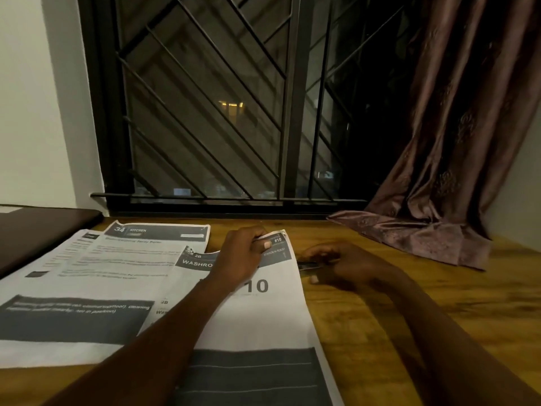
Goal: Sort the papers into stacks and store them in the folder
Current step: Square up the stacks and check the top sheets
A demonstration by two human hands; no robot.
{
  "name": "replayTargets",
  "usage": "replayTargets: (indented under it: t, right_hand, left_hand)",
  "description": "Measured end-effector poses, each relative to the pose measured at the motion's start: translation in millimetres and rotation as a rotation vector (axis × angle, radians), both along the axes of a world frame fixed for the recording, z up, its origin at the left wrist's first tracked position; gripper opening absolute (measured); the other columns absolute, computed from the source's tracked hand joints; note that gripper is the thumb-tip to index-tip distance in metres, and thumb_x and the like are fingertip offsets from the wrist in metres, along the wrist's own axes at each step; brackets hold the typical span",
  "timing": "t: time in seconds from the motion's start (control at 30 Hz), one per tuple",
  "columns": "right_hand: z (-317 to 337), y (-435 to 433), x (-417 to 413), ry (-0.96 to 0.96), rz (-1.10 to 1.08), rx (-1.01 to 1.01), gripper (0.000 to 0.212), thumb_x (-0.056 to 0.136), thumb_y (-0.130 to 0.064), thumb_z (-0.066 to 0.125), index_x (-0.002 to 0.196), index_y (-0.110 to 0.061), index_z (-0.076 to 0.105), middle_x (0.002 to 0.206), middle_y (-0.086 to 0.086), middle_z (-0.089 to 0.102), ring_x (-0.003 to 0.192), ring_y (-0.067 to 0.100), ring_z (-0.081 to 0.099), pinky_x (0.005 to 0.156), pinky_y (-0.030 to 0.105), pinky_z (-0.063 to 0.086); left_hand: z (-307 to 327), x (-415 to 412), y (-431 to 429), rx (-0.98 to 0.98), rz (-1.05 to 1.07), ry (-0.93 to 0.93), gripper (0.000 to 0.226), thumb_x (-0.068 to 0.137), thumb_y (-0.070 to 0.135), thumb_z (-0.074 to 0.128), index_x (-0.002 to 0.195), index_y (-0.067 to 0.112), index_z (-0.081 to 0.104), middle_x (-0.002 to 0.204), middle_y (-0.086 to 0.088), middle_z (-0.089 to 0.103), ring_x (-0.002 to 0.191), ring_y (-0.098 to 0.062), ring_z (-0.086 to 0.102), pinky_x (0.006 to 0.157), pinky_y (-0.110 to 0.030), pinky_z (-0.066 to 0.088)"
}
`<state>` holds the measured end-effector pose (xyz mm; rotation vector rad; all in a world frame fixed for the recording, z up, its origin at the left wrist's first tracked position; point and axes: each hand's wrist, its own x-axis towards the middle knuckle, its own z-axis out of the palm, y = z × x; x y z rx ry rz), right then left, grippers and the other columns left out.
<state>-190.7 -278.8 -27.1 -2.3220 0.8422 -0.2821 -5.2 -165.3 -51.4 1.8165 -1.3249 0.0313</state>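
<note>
Two bare forearms reach in from the near edge over a wooden table (409,317). Nearest is the "#10" sheet (263,323) — a white page with a dark banded block at its near end, a large "10" mid-page and a dark header reading "WASHRO…" at its far end; it lies flat, running from the near edge toward the window. Left of it, and partly under it, lies a second printed sheet (73,303) with a dark text block and blurred lines of print. Beyond that, a third sheet (164,231) shows a header "34 KITCHEN", its far edge close to the sill.

The left hand (241,259) is at the far right corner of the "#10" sheet, thumb on top and fingers curled under — pinching that corner, which curls up off the table. The right hand (345,266) rests on the bare wood just right of the sheet, fingers curled around a small dark object (307,264) that is too blurred to name; grip looks closed on it.

At far left a dark brown flat item, possibly the folder (35,232), lies closed, overlapped by the left-hand sheets. Far right, a brown satin curtain (439,171) hangs down and pools on the tabletop. Behind everything stands a window with a black diagonal grille (219,112), dark outside.
</note>
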Motion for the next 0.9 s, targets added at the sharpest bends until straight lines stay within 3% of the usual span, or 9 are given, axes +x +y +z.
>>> replayTargets:
  t: [0.07, 0.17, 0.3, 0.37, 0.4, 0.5, 0.57, 0.7, 0.9]
  right_hand:
    - [-6, 0, 9, 0.074, 0.041, -0.059, 0.053, 0.079, -0.029, 0.075, 0.129, -0.034, 0.056, 0.133, -0.012, 0.055, 0.122, 0.011, 0.048, 0.095, 0.025, 0.038]
    - [-14, 5, 22, 0.044, 0.041, -0.204, 0.044, 0.084, -0.036, 0.069, 0.126, -0.03, 0.059, 0.13, -0.009, 0.059, 0.117, 0.011, 0.052, 0.095, 0.025, 0.041]
    - [-20, 4, 24, -0.03, -0.065, -0.276, 0.028, 0.085, -0.03, 0.07, 0.111, -0.022, 0.065, 0.107, -0.002, 0.068, 0.089, 0.009, 0.06, 0.074, 0.02, 0.048]
    - [-15, 0, 16, -0.07, -0.154, -0.22, 0.021, 0.085, -0.029, 0.07, 0.103, -0.021, 0.064, 0.088, -0.003, 0.066, 0.072, 0.007, 0.059, 0.059, 0.018, 0.047]
    - [-11, -2, 10, -0.107, -0.183, -0.206, 0.02, 0.085, -0.031, 0.069, 0.101, -0.021, 0.065, 0.086, -0.004, 0.065, 0.073, 0.008, 0.059, 0.059, 0.02, 0.047]
    - [-2, -2, -6, -0.255, -0.14, -0.086, 0.016, 0.082, -0.033, 0.07, 0.095, -0.024, 0.07, 0.094, -0.004, 0.066, 0.09, 0.012, 0.059, 0.081, 0.032, 0.048]
    - [3, 4, -8, -0.273, -0.054, 0.014, 0.011, 0.081, -0.03, 0.072, 0.091, -0.029, 0.068, 0.094, -0.01, 0.066, 0.091, 0.009, 0.059, 0.083, 0.029, 0.047]
    - [5, 8, 0, -0.171, -0.014, -0.051, 0.017, 0.079, -0.029, 0.074, 0.094, -0.033, 0.068, 0.095, -0.019, 0.064, 0.095, 0.007, 0.059, 0.076, 0.021, 0.047]
    - [2, 18, 10, -0.179, -0.026, -0.111, 0.021, 0.079, -0.026, 0.074, 0.1, -0.028, 0.072, 0.092, -0.017, 0.067, 0.09, 0.006, 0.061, 0.074, 0.019, 0.049]
  left_hand:
    - [-4, 1, -2, 0.022, -0.012, -0.02, 0.017, 0.1, 0.026, 0.052, 0.083, 0.028, 0.055, 0.084, 0.004, 0.064, 0.073, -0.005, 0.059, 0.057, -0.013, 0.036]
    - [-9, 0, -4, 0.06, -0.017, -0.078, 0.011, 0.101, 0.029, 0.048, 0.096, 0.026, 0.057, 0.101, -0.004, 0.068, 0.089, -0.015, 0.064, 0.071, -0.025, 0.046]
    - [-10, -6, -6, 0.115, 0.027, -0.211, 0.023, 0.102, 0.033, 0.045, 0.116, 0.024, 0.06, 0.115, 0.0, 0.067, 0.103, -0.016, 0.061, 0.098, -0.04, 0.044]
    - [-7, -10, -5, 0.094, 0.054, -0.265, 0.02, 0.102, 0.032, 0.046, 0.109, 0.024, 0.061, 0.111, 0.0, 0.068, 0.102, -0.016, 0.06, 0.1, -0.039, 0.039]
    - [-6, -10, -5, 0.067, 0.068, -0.287, 0.018, 0.101, 0.031, 0.047, 0.105, 0.024, 0.063, 0.108, 0.001, 0.069, 0.101, -0.017, 0.06, 0.099, -0.039, 0.038]
    - [-3, -13, -4, 0.006, 0.102, -0.353, 0.015, 0.1, 0.029, 0.05, 0.1, 0.025, 0.064, 0.105, 0.004, 0.069, 0.1, -0.017, 0.059, 0.095, -0.037, 0.035]
    - [-3, -15, -4, 0.005, 0.117, -0.392, 0.015, 0.1, 0.029, 0.05, 0.103, 0.025, 0.064, 0.108, 0.005, 0.069, 0.102, -0.016, 0.058, 0.095, -0.036, 0.034]
    - [-6, -17, -4, 0.001, 0.146, -0.445, 0.014, 0.099, 0.031, 0.052, 0.108, 0.026, 0.063, 0.113, 0.006, 0.067, 0.105, -0.013, 0.056, 0.097, -0.033, 0.034]
    - [-5, -18, -4, 0.012, 0.162, -0.476, 0.018, 0.1, 0.031, 0.051, 0.113, 0.026, 0.061, 0.117, 0.005, 0.066, 0.109, -0.013, 0.055, 0.099, -0.033, 0.03]
